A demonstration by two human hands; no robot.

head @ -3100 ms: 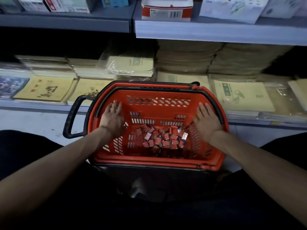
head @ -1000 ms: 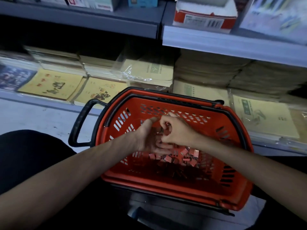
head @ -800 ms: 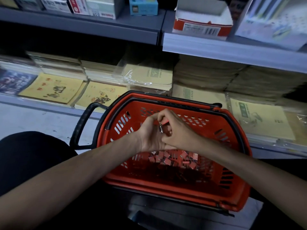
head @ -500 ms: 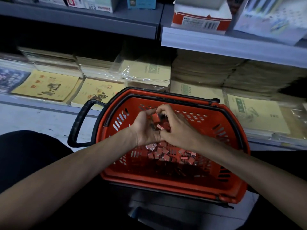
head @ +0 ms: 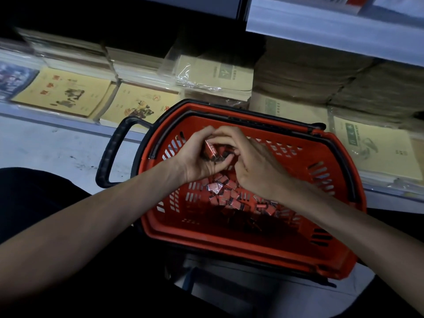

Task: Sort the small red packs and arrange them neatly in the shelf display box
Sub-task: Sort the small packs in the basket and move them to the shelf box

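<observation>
Left hand (head: 195,161) cups a small stack of red packs (head: 210,149) above the far edge of the basket (head: 250,250). The right hand (head: 254,168), fingers curled, pinches them flush, likely for boxing. Loose packs (head: 231,196) heap mid-floor.

Most of the gripped red packs (head: 211,150) hidden — qty unclear.

Stationery shop — shelves (head: 321,31) stacked with notebooks (head: 64,92), red shopping basket (head: 229,239).

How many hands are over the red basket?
2. The left hand grips a bunch of small red packs above the basket; the right hand pinches the same bunch from the right side. No other hand shows.
</observation>
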